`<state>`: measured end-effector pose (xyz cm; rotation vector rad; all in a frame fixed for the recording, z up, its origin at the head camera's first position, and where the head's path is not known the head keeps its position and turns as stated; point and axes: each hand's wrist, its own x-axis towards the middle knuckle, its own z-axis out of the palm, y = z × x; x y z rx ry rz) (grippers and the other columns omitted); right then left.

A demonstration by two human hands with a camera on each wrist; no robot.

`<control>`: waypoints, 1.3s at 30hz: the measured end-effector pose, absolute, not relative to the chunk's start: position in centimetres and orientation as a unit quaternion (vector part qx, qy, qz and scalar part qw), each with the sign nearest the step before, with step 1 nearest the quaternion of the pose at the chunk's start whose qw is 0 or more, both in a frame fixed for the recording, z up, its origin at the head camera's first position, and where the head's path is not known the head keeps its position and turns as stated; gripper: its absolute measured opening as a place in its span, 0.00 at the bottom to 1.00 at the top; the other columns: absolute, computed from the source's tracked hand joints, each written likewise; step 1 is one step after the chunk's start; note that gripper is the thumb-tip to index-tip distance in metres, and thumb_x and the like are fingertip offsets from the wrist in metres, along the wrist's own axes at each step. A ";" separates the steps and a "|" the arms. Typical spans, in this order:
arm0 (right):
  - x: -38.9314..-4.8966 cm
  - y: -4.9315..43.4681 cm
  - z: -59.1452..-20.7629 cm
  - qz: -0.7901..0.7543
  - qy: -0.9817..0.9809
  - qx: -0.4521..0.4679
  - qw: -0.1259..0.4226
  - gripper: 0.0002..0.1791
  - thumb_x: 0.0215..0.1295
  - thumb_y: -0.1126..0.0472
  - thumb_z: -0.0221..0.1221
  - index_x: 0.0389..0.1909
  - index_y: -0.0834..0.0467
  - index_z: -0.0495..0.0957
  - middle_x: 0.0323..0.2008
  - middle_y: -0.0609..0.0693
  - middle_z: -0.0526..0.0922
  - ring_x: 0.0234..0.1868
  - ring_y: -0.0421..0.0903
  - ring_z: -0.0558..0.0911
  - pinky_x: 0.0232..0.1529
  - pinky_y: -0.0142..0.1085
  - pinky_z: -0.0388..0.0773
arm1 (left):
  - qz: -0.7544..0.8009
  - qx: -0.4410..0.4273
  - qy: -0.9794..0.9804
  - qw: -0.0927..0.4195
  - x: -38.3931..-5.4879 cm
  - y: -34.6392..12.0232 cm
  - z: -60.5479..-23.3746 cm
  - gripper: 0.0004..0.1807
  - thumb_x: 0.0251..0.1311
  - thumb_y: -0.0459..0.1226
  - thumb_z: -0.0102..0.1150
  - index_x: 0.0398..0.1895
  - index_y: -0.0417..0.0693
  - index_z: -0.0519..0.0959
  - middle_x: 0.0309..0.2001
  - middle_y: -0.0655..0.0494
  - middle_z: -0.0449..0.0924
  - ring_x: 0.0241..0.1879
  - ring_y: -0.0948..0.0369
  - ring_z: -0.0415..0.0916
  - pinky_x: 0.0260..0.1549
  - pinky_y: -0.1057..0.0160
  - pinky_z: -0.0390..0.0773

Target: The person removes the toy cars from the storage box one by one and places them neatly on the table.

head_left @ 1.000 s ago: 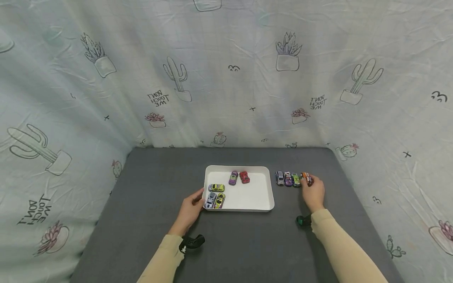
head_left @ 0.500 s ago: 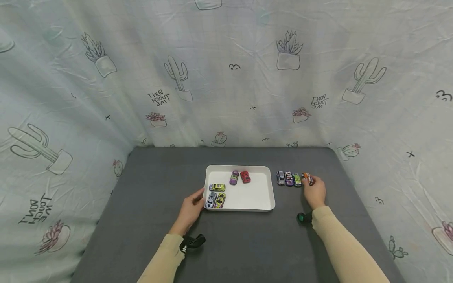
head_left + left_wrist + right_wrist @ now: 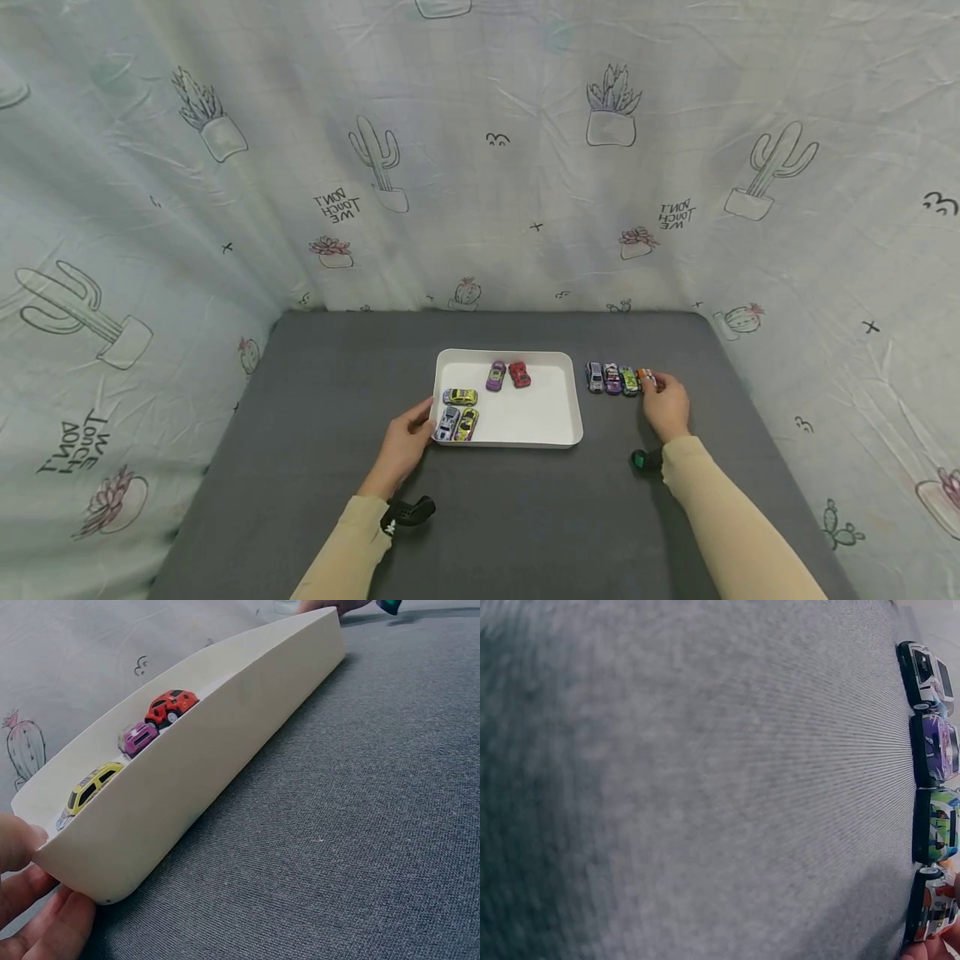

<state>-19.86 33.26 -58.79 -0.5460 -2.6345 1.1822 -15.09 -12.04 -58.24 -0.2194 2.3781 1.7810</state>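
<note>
Cream cloth covers the left arm, and the left hand beyond it grips the near left corner of a white tray, thumb at the rim and fingers against the outer wall. Inside, at the tray's left, a pale blue car stands beside a yellow-and-black car, with a yellow car lying crosswise just behind them; farther right, near the back wall, are a purple car and a red car. Past the tray's right side, on the dark grey tabletop, a silver car, a purple-and-white car and a green car stand side by side. Just beside the green car, at the row's right end, the right hand pinches an orange car, partly hidden by its fingers. The hands are well apart, tray and row between them.
</note>
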 end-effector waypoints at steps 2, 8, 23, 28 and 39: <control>-19.8 33.3 -58.8 0.399 -0.893 -0.181 0.100 0.22 0.74 0.61 0.48 0.59 0.75 0.69 0.49 0.72 0.75 0.49 0.64 0.75 0.49 0.55 0.72 | 0.596 -0.075 0.796 0.082 -15.1 -12.0 -58.3 0.26 0.69 0.35 0.54 0.69 0.58 0.69 0.61 0.49 0.73 0.54 0.56 0.75 0.49 0.58 0.79; -19.9 33.2 -58.9 0.404 -0.893 -0.172 0.102 0.22 0.74 0.62 0.48 0.59 0.75 0.70 0.49 0.72 0.76 0.49 0.63 0.76 0.49 0.55 0.72 | 0.591 -0.075 0.799 0.082 -15.1 -12.0 -58.3 0.26 0.69 0.35 0.54 0.69 0.58 0.69 0.61 0.49 0.73 0.54 0.56 0.75 0.49 0.58 0.79; -19.7 33.3 -59.3 0.400 -0.896 -0.165 0.105 0.22 0.74 0.62 0.48 0.59 0.74 0.70 0.47 0.70 0.76 0.47 0.62 0.75 0.47 0.54 0.72 | 0.588 -0.072 0.801 0.081 -15.0 -12.0 -58.4 0.26 0.69 0.35 0.54 0.69 0.59 0.69 0.60 0.49 0.73 0.53 0.56 0.75 0.48 0.59 0.79; -19.6 33.4 -59.2 0.408 -0.890 -0.170 0.108 0.22 0.74 0.61 0.48 0.59 0.74 0.70 0.47 0.70 0.76 0.47 0.61 0.75 0.48 0.53 0.72 | 0.592 -0.071 0.799 0.081 -15.1 -11.8 -58.3 0.26 0.69 0.35 0.54 0.69 0.58 0.69 0.60 0.49 0.73 0.53 0.56 0.75 0.48 0.59 0.79; -19.5 33.3 -58.6 0.435 -0.875 -0.188 0.102 0.33 0.73 0.47 0.48 0.67 0.70 0.62 0.60 0.69 0.68 0.59 0.63 0.70 0.57 0.56 0.69 | 0.593 -0.070 0.799 0.078 -15.2 -12.0 -58.3 0.26 0.69 0.34 0.54 0.70 0.58 0.68 0.60 0.49 0.73 0.53 0.56 0.75 0.48 0.59 0.80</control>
